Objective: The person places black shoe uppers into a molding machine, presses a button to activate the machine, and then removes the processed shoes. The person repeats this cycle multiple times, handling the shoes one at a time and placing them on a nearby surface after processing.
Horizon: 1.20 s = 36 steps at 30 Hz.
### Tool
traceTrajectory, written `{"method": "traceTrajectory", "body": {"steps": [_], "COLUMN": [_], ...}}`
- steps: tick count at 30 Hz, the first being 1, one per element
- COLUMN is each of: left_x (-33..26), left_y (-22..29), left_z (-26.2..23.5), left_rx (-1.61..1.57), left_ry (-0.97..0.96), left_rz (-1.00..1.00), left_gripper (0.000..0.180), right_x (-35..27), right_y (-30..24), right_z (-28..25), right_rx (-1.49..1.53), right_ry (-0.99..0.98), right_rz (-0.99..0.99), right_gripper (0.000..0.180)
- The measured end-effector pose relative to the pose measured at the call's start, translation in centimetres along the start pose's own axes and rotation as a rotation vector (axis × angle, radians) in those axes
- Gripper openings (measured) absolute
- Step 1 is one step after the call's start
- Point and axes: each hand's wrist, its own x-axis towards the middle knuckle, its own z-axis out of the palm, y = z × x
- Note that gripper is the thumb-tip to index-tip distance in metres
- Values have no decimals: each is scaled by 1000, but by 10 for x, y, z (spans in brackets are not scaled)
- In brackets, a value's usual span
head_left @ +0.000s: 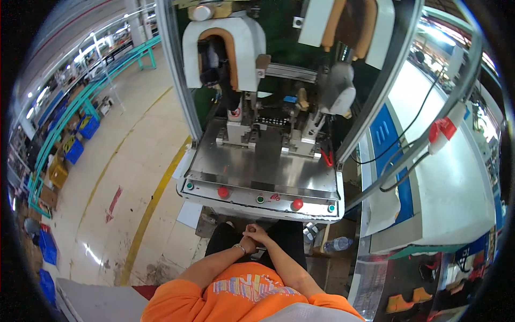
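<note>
My left hand (248, 244), with a bracelet at its wrist, rests in my lap. My right hand (257, 233) is clasped with it, fingers closed together, and no object shows in either. Both are below the front edge of a two-station machine (244, 166) and touch none of its controls. Its front panel carries a red button (223, 191), a second red button (296, 204) and several green ones. At the left station, a white arch with a tan lining (249, 51) surrounds a dark form (214, 61). At the right station, a grey-white form (340, 91) stands tilted below a raised arch (316, 24).
Metal posts (179, 70) frame the machine. Red-handled pliers (326, 158) lie on its plate at the right. A plastic bottle (338, 244) lies beside my right leg. A white and blue machine (434, 188) stands right, orange shoe pieces (399, 304) below it. Blue bins (87, 127) line the left.
</note>
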Motion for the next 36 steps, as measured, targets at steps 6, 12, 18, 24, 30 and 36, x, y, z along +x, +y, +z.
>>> {"method": "traceTrajectory", "body": {"steps": [6,12,18,24,30,36], "left_x": [-3,3,5,1,12,11], "left_y": [-1,-1,-4,-10,-7,-8], "left_z": [-19,-4,-5,3,16,17], "left_rx": [-75,2,-129,-228,-149,-127], "left_ry": [-105,-16,-16,-192,-184,-170], "left_rz": [1,8,20,1,-40,-62], "left_gripper": [57,53,52,51,54,54], "right_x": [-7,-14,-6,4,10,7], "right_y": [-10,-16,-4,6,19,13], "right_z": [-2,-9,-8,2,3,3], "right_rx": [151,246,190,175,227,171], "right_ry": [41,36,-11,-133,-131,-150], "right_rz": [-113,-81,22,124,92,126], "right_gripper": [61,55,69,80,82,81]}}
